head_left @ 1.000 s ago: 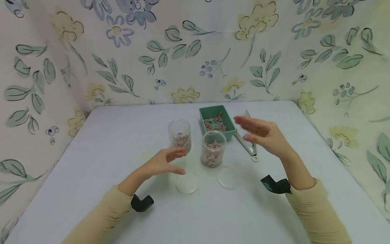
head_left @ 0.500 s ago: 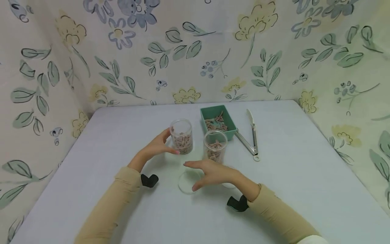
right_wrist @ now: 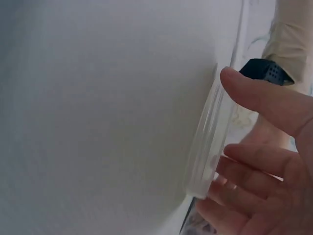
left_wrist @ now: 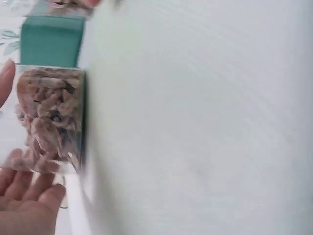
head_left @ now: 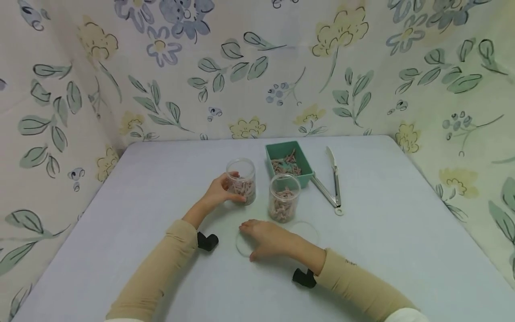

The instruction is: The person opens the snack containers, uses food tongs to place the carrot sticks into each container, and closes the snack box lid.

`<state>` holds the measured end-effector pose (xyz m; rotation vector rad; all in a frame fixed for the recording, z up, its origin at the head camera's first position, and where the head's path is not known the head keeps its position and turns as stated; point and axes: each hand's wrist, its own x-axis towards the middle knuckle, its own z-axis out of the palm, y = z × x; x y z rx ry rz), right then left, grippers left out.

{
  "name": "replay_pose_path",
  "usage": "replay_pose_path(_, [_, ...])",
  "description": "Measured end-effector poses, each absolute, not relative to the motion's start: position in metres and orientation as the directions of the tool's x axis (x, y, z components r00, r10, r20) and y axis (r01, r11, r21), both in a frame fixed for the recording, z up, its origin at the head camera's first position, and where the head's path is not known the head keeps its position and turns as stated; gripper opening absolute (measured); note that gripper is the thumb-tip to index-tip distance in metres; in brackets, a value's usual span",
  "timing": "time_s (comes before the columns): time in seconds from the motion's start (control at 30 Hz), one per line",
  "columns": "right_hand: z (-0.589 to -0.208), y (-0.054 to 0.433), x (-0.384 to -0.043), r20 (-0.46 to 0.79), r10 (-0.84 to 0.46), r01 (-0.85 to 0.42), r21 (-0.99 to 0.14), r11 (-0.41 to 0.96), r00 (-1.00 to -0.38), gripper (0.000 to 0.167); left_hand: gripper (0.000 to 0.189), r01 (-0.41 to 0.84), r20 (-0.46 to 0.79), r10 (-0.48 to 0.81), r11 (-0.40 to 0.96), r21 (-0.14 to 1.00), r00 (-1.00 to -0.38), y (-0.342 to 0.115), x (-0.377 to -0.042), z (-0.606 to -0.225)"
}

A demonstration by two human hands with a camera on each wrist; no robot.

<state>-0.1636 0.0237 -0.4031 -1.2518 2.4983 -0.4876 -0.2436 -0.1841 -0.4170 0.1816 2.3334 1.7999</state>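
Two clear jars hold greyish-pink strips of an unclear kind. My left hand (head_left: pixel 219 192) grips the left jar (head_left: pixel 246 190), thumb in front and fingers behind. The left wrist view shows this jar (left_wrist: pixel 51 117) standing upright between thumb and fingers. The other jar (head_left: pixel 283 203), without a lid, stands just to the right. My right hand (head_left: pixel 269 239) is low over a round clear lid (head_left: pixel 241 246), covering most of it. In the right wrist view the lid (right_wrist: pixel 208 142) lies flat on the table, with my thumb and fingertips curved about its rim.
A green tray (head_left: pixel 306 179) with more strips stands behind the right jar. Metal tongs (head_left: pixel 337 185) lie spread beside it. A second clear lid (head_left: pixel 314 230) lies partly behind my right forearm. A floral curtain (head_left: pixel 257 103) hangs along the table's back edge.
My left hand has moved forward and closed around the left jar. From beside the tray, my right hand has come left and down to the left lid.
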Motion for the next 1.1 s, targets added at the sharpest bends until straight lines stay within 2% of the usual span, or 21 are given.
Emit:
replay_pose_path(0.1, [-0.394, 0.032, -0.168, -0.091, -0.809, -0.680, -0.492, 0.543, -0.581, 0.071, 0.071, -0.047, -0.099, 0.174, 0.281, 0.959, -0.980, -0.187, -0.239, -0.405])
replay_pose_path(0.2, [-0.377, 0.047, -0.173, -0.052, -0.807, -0.618, -0.615, 0.490, -0.588, 0.074, 0.067, -0.036, -0.085, 0.168, 0.275, 0.961, -0.982, -0.192, -0.232, -0.395])
replay_pose_path(0.33, [-0.352, 0.072, -0.177, 0.047, -0.811, -0.541, -0.767, 0.345, -0.584, 0.075, 0.071, 0.011, -0.045, 0.189, 0.286, 0.958, -0.981, -0.197, -0.216, -0.381])
replay_pose_path(0.43, [-0.334, 0.088, -0.178, 0.129, -0.800, -0.492, -0.841, 0.224, -0.586, 0.076, 0.073, 0.053, -0.019, 0.222, 0.313, 0.948, -0.975, -0.199, -0.201, -0.371])
replay_pose_path(0.57, [-0.315, 0.102, -0.175, 0.241, -0.766, -0.479, -0.872, 0.098, -0.596, 0.081, 0.074, 0.126, 0.023, 0.282, 0.354, 0.927, -0.959, -0.195, -0.182, -0.362])
replay_pose_path(0.7, [-0.310, 0.108, -0.170, 0.318, -0.695, -0.461, -0.887, 0.023, -0.645, 0.084, 0.076, 0.172, 0.049, 0.319, 0.369, 0.914, -0.946, -0.189, -0.162, -0.363])
replay_pose_path(0.8, [-0.313, 0.107, -0.166, 0.316, -0.655, -0.451, -0.892, 0.042, -0.686, 0.081, 0.076, 0.164, 0.036, 0.331, 0.367, 0.916, -0.943, -0.185, -0.148, -0.367])
replay_pose_path(0.9, [-0.320, 0.106, -0.165, 0.285, -0.656, -0.458, -0.883, 0.104, -0.699, 0.076, 0.076, 0.171, 0.029, 0.353, 0.381, 0.909, -0.935, -0.180, -0.139, -0.370])
replay_pose_path(1.1, [-0.327, 0.105, -0.169, 0.269, -0.716, -0.520, -0.840, 0.153, -0.644, 0.077, 0.076, 0.243, 0.055, 0.412, 0.419, 0.875, -0.909, -0.168, -0.134, -0.370])
